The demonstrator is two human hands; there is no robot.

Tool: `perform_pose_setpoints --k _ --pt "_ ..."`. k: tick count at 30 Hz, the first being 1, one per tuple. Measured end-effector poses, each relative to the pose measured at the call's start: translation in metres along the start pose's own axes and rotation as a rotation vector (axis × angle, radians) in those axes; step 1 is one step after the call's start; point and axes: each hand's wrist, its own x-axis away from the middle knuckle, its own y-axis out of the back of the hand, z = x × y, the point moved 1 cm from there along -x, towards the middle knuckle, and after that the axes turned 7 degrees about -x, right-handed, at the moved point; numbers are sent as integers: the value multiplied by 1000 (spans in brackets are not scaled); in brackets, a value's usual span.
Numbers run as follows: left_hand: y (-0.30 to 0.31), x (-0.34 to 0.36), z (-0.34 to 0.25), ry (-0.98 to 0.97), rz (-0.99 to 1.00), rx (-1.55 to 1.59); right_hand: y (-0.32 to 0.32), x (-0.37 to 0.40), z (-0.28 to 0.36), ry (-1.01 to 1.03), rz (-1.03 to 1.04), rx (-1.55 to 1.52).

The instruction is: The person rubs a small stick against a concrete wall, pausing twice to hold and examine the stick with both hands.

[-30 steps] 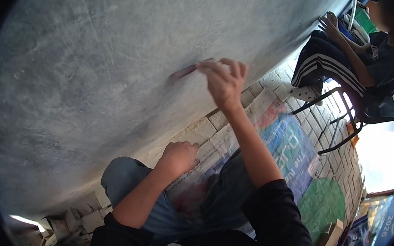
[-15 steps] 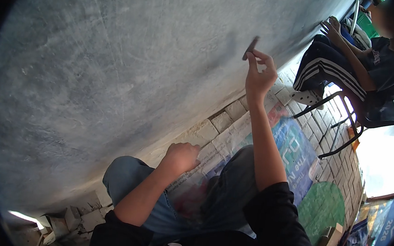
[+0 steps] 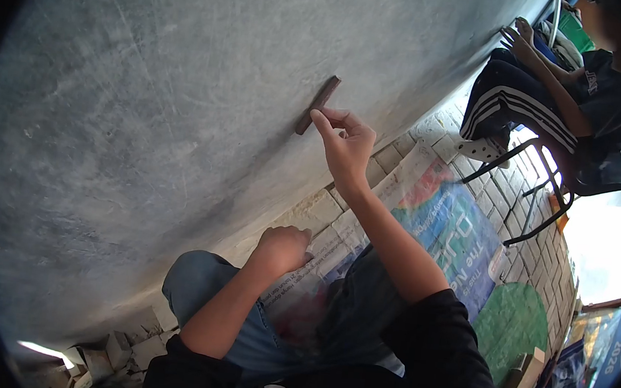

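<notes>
Pinching a slim, straight, dark reddish-brown bar (image 3: pixel 327 92) between the thumb and fingers of the bare right hand (image 3: pixel 350 144), close in front of the broad, smudged grey wall (image 3: pixel 148 106). Gripping near the middle of the bar, with both ends free, one higher up the wall and the other slanting down toward its foot. Touching the wall or just clear of it: cannot tell from this angle.

For good control, probably best to pinch lightly but firmly right at the bar's middle, against any swivelling of the ends. Better, by the look of it, to lay the long side evenly to the wall than to dig in a corner, with a likely risk of scratches. Mind the knuckles near so rough-looking a wall.

Curling the bare left hand (image 3: pixel 281 250) loosely, out from the wall's foot, beside a bent knee (image 3: pixel 196 276) in faded blue denim. Palm out of sight, so cannot tell about anything inside. Underfoot, out from the wall, a printed, mostly blue plastic sheet (image 3: pixel 449 213) over pale paving. Farther along the wall, a dark-clothed person (image 3: pixel 610 102) on a black metal-legged chair (image 3: pixel 607 179), hands close to the wall.
</notes>
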Motion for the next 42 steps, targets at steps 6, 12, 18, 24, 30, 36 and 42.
perform_pose_setpoints --k 6,12,18,24,30,36,42 --pt "1 -3 7 60 76 8 30 -27 -3 12 -139 -286" --pt "1 -4 17 85 68 -14 60 -41 -3 -182 -249 -290" --pt "7 5 17 144 134 10 19 -10 42 255 -157 -36" --pt "-23 -10 30 104 81 75 -76 41 64 699 -68 75" --pt "1 14 22 126 231 45 -47 40 -21 -32 -479 -39" --pt "7 22 23 126 155 54 6 54 -80 -500 -629 -349" --pt "-4 20 31 45 53 26 -49 36 43 182 -310 -228"
